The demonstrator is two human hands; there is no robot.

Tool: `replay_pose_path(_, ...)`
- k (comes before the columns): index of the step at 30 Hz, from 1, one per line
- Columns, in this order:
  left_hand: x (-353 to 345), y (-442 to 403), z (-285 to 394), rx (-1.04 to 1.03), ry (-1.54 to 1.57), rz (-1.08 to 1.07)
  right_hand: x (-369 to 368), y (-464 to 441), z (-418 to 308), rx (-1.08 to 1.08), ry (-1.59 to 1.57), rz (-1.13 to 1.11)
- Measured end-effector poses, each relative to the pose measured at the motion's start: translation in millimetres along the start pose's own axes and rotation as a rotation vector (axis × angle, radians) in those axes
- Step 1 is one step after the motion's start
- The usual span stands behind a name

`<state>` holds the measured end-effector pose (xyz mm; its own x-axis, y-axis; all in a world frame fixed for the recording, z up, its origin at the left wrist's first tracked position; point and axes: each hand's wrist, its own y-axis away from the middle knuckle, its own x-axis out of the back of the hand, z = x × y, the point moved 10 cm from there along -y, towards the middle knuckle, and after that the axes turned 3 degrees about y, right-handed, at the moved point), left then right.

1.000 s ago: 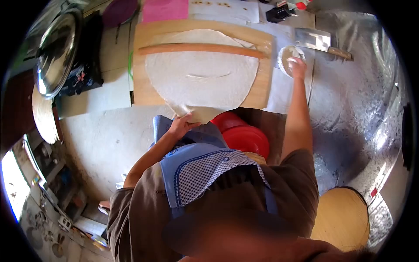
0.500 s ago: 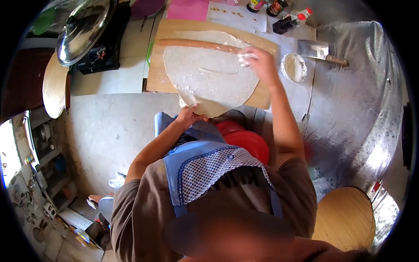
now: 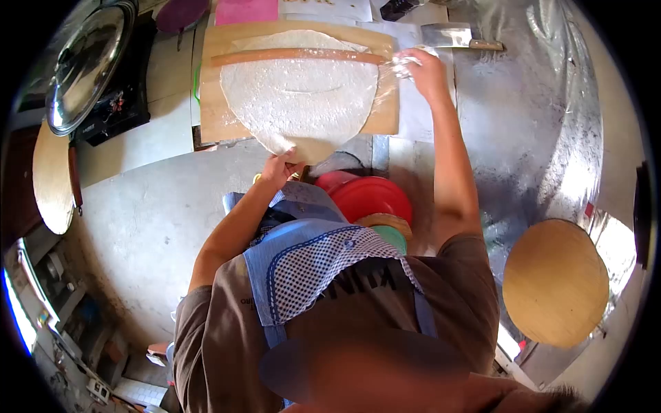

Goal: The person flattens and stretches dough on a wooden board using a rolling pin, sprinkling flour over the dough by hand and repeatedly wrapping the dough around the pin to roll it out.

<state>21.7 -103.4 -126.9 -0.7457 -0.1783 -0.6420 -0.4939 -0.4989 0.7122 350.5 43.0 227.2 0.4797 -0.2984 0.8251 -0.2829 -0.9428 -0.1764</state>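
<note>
Both hands are held apart: by the left hand (image 3: 279, 169), the near edge of a thin dough sheet (image 3: 299, 103) is pinched between thumb and fingers, while the right hand (image 3: 428, 71) is raised by the right edge of a wooden board (image 3: 387, 118), its fingers bent and whitened. Whether those fingers are closed on anything cannot be told (they are blurred, and pale streaks of powder (image 3: 387, 79) are seen just to their left). Most of the dough sheet is spread on the wooden board, ahead of the left hand, its surface speckled with white. A rolling pin (image 3: 296, 56) is laid across the sheet's far part, its right end near the right hand's fingertips. Just beyond the right hand, a cleaver (image 3: 447, 34) is set with its handle pointing right. To the right of the left hand, and nearer the body, a red basin (image 3: 377, 196) is seen.
</note>
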Motion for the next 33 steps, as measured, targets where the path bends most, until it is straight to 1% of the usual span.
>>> replay_pose_path(1,0.1,-2.9,3.5,-0.014,-0.012,0.022,-10.1,0.8,-9.6,0.029,0.077,-0.062)
replay_pose_path(2,-1.8,-6.0,6.3,-0.017,-0.003,0.016,-15.0,-3.7,-16.9,0.037,0.084,-0.064)
replay_pose_path(4,-2.5,-4.1,-2.5,0.044,0.024,-0.056,-33.9,-6.1,-34.1,-0.076,-0.381,-0.167)
replay_pose_path(5,-0.6,-4.4,-1.9,0.039,0.024,-0.055,-46.4,-9.8,-49.6,-0.123,-0.622,-0.212)
replay_pose_path(6,0.7,-6.5,-2.4,0.016,0.011,-0.062,-55.6,-9.7,-70.9,-0.118,-0.631,-0.21)
replay_pose_path(7,0.1,-7.9,-0.6,-0.007,-0.003,-0.069,-64.5,-8.3,-98.3,-0.055,-0.412,-0.2)
replay_pose_path(8,-3.5,2.1,4.4,0.002,-0.032,0.017,-77.2,-11.0,-121.9,0.017,-0.191,-0.194)
replay_pose_path(9,-4.0,2.3,6.9,-0.009,-0.022,0.029,-98.3,-17.9,-129.3,0.027,-0.199,-0.206)
replay_pose_path(11,-3.3,2.4,2.2,0.031,-0.043,0.013,-136.1,-27.6,-116.4,-0.094,-0.396,-0.137)
replay_pose_path(13,-2.6,2.4,1.4,0.038,-0.039,-0.002,-159.3,-14.1,-145.3,0.164,-0.093,-0.082)
replay_pose_path(14,-3.4,2.6,2.7,0.015,-0.026,-0.003,-161.8,-9.9,-142.3,0.181,-0.199,0.038)
replay_pose_path(15,-2.0,4.7,3.2,-0.007,-0.008,0.001,-173.6,-3.5,-135.3,0.181,-0.203,0.031)
replay_pose_path(17,0.6,6.9,2.7,0.001,-0.012,-0.013,-204.9,10.6,-94.5,-0.021,-0.205,-0.065)
replay_pose_path(18,2.5,5.2,-0.1,-0.003,0.001,-0.032,-220.9,22.4,-71.7,-0.028,-0.207,-0.072)
replay_pose_path(19,2.6,2.8,-2.7,-0.007,0.014,-0.051,-242.1,34.7,-41.4,-0.04,-0.121,-0.088)
replay_pose_path(20,-4.8,14.2,2.3,0.03,0.004,0.004,-262.1,44.2,-16.7,-0.052,-0.036,-0.103)
replay_pose_path(21,-2.6,15.6,1.5,0.037,0.003,0.013,-282.3,52.7,-6.0,-0.06,-0.04,-0.11)
replay_pose_path(23,-5.8,13.5,-1.3,0.006,0.1,-0.061,-302.4,69.1,-16.9,0.049,0.441,0.141)
replay_pose_path(24,-4.5,12.2,-3.6,0.013,0.098,-0.055,-327.9,71.8,-29.0,0.09,0.588,0.033)
replay_pose_path(25,1.7,11.4,-7.6,0.037,0.131,-0.021,-335.2,74.8,-56.4,0.046,0.245,-0.092)
replay_pose_path(26,7.0,12.1,-13.9,0.067,0.161,0.013,-353.3,89.8,-82.2,0.178,0.094,-0.142)
replay_pose_path(27,13.3,11.2,-20.9,0.085,0.151,0.014,-373.9,109.3,-108.0,0.349,0.372,-0.178)
replay_pose_path(28,19.0,7.6,-19.4,0.027,0.134,-0.02,-377.6,127.9,-132.7,0.432,0.216,-0.277)
replay_pose_path(29,18.2,5.0,-15.0,-0.034,0.117,-0.057,-375.6,143.1,-142.8,0.483,0.17,-0.382)
replay_pose_path(31,3.2,13.6,-5.5,-0.04,0.139,-0.073,-356.8,162.4,-133.0,0.546,0.197,-0.423)
replay_pose_path(33,5.7,16.2,-7.6,0.056,0.133,-0.035,-339.4,166.4,-88.6,0.567,0.63,-0.415)
